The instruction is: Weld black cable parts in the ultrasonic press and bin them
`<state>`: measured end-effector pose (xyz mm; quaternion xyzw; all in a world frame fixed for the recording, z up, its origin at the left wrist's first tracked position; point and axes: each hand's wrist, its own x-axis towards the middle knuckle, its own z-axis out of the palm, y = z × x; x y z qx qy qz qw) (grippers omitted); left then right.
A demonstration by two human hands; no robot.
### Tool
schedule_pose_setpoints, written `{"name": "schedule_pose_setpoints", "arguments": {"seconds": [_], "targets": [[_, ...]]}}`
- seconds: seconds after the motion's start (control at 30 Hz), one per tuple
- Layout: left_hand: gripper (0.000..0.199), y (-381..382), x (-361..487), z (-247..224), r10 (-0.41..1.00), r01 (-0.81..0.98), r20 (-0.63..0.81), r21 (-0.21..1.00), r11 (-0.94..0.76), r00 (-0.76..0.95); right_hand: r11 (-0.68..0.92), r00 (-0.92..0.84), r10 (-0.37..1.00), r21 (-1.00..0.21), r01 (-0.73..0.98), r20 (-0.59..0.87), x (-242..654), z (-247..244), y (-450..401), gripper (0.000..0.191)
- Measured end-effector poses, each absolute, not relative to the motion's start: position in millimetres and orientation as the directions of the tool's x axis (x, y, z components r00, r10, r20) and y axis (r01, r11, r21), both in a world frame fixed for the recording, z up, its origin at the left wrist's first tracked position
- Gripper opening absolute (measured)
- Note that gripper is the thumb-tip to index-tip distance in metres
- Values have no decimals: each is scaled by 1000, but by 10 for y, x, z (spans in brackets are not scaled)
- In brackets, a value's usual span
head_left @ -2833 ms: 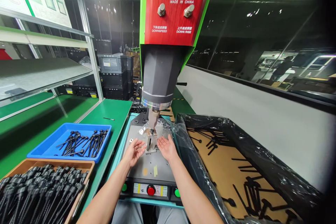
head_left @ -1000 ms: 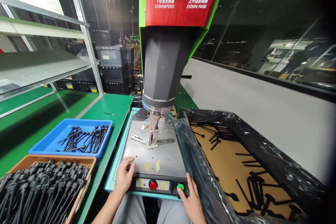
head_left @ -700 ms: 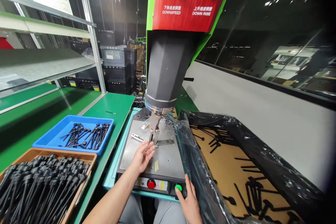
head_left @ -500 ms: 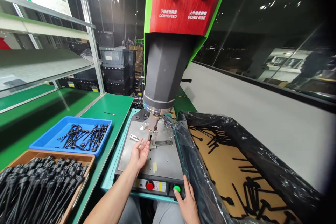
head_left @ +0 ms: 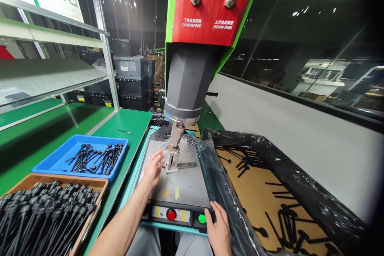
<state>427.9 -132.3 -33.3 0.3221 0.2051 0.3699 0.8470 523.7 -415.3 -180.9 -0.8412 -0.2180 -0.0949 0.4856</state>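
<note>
Hovering just beside the metal fixture (head_left: pixel 172 163), the left hand (head_left: pixel 152 171) is empty and loosely spread, its fingers pointing up toward the fixture's left side; whether a fingertip touches the metal cannot be told. The fixture stands upright on the grey plate (head_left: pixel 187 192), directly beneath the tapered horn (head_left: pixel 177 135) of the red and green machine (head_left: pixel 204 16), beyond the right hand and to its left. A small dark piece (head_left: pixel 175 147) shows between the horn's tip and the top of the fixture, too small to make out fully. A slotted bar (head_left: pixel 187 165) extends from the fixture's foot toward the right. Near the front right corner of the machine's base, the right hand (head_left: pixel 219 230) lies open, grasping nothing, its thumb side close to the green button (head_left: pixel 202 219) and well apart from the fixture. The red button (head_left: pixel 171 214) sits on the front panel between the two forearms. Left of the plate, the blue tray (head_left: pixel 48 165) and the brown tray (head_left: pixel 103 186) hold black stemmed parts; more lie spread in the plastic-lined box (head_left: pixel 255 184) on the right.
</note>
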Motion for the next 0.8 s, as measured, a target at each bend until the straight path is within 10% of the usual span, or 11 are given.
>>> {"name": "schedule_pose_setpoints", "arguments": {"seconds": [0.33,0.8], "targets": [[38,-1350,4226,-58,755,-452,14,809,377,656,-27,556,687,-749,662,467,5073,-592,-2511,41],[39,-1404,4132,-25,732,-378,89,894,240,675,-448,734,505,-590,672,453,5570,-65,-2030,32]]}}
